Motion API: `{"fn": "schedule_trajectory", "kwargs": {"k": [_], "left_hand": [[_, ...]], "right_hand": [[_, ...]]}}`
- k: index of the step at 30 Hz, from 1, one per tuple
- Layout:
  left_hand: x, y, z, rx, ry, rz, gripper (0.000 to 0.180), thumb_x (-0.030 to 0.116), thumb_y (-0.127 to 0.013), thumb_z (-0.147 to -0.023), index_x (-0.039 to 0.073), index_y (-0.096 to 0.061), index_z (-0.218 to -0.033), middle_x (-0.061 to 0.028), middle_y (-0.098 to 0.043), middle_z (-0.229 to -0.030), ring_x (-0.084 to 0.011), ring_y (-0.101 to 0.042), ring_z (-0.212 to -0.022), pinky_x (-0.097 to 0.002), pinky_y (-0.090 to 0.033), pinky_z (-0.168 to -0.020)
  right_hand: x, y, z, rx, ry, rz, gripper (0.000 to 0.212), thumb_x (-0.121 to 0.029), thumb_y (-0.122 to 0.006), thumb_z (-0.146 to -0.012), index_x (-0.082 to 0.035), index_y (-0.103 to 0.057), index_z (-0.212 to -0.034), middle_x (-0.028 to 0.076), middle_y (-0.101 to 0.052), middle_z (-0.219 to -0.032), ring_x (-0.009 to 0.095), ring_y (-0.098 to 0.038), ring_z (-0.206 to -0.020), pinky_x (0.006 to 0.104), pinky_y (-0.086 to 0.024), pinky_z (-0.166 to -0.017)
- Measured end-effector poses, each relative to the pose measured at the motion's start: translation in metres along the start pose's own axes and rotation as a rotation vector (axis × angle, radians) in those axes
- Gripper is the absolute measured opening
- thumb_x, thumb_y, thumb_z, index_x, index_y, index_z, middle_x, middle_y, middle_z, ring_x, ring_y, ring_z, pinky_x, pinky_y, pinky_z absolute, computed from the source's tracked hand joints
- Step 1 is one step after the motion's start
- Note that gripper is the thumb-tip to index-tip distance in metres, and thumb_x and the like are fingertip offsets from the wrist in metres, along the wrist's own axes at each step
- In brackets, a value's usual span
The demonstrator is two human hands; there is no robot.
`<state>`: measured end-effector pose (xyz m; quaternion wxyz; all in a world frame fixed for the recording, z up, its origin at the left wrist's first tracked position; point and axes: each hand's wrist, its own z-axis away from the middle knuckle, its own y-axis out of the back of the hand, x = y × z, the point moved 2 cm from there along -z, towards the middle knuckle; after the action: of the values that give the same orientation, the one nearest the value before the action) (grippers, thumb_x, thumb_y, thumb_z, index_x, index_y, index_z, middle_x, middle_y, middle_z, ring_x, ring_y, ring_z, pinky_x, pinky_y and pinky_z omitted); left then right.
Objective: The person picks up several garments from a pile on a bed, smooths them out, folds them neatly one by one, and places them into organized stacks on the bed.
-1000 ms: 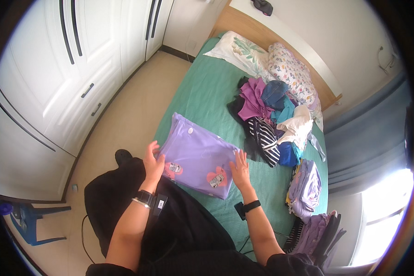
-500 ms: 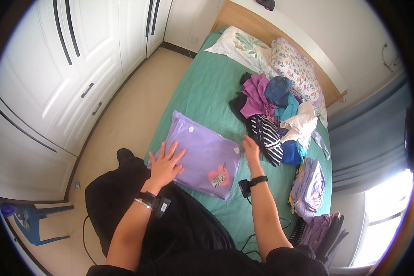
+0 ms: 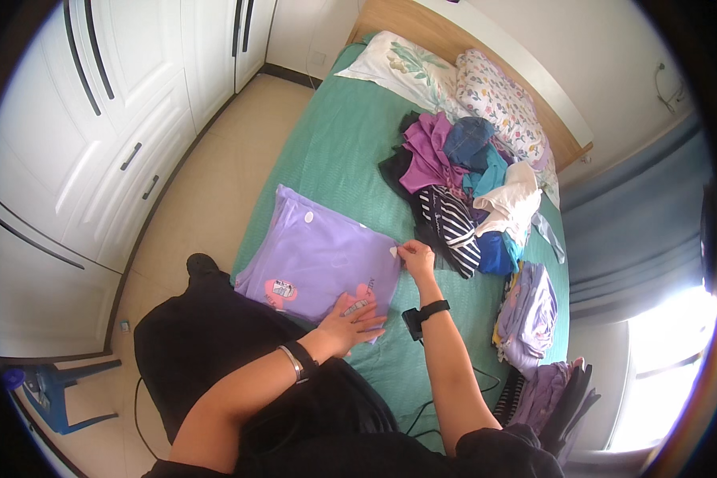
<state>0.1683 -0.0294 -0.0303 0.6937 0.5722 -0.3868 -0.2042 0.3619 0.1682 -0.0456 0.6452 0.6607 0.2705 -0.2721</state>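
Note:
A lilac garment [image 3: 319,253] with pink heart prints and small white patches lies folded into a flat rectangle on the bed. My left hand [image 3: 350,325] rests on its near right part, fingers stretched out over one of the heart prints. At the far right corner, my right hand [image 3: 417,259] has thumb and fingers pinched together on the garment's edge beside a white patch. Both wrists wear dark bands.
Beyond my right hand a heap of mixed clothes [image 3: 454,179] sits before two pillows [image 3: 498,99]. Folded clothes [image 3: 527,311] are stacked along the bed's right side. A green sheet [image 3: 315,163] covers the bed; white cabinets [image 3: 95,159] line the left. A blue stool [image 3: 60,394] stands lower left.
My left hand has slid from the garment's left part to its near right part, uncovering another heart print. My right hand has come down from beside the garment and closed on its corner.

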Motion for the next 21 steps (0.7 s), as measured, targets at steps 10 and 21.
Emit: {"fn": "schedule_trajectory", "kwargs": {"k": [10,21], "left_hand": [[0.003,0.005,0.006,-0.172,0.020,0.028,0.098,0.033,-0.077,-0.066,0.032,-0.019,-0.145,0.0099,-0.005,-0.154,-0.0228,0.003,-0.143,-0.0665,-0.009,-0.106],[0.006,0.001,0.021,-0.125,0.007,0.056,0.102,0.033,-0.078,-0.064,0.031,-0.017,-0.146,0.0078,-0.006,-0.154,-0.0228,0.002,-0.143,-0.0703,-0.011,-0.103]], "right_hand": [[0.014,0.002,-0.018,0.106,-0.361,-0.549,0.011,-0.011,-0.057,-0.085,-0.002,-0.063,-0.085,0.006,-0.060,-0.069,0.015,-0.059,-0.048,0.0254,-0.035,-0.037],[0.007,0.001,0.019,-0.059,-0.013,-0.264,0.017,-0.005,-0.065,-0.079,-0.003,-0.068,-0.096,0.003,-0.065,-0.078,0.011,-0.058,-0.066,0.0246,-0.047,-0.061]]}}
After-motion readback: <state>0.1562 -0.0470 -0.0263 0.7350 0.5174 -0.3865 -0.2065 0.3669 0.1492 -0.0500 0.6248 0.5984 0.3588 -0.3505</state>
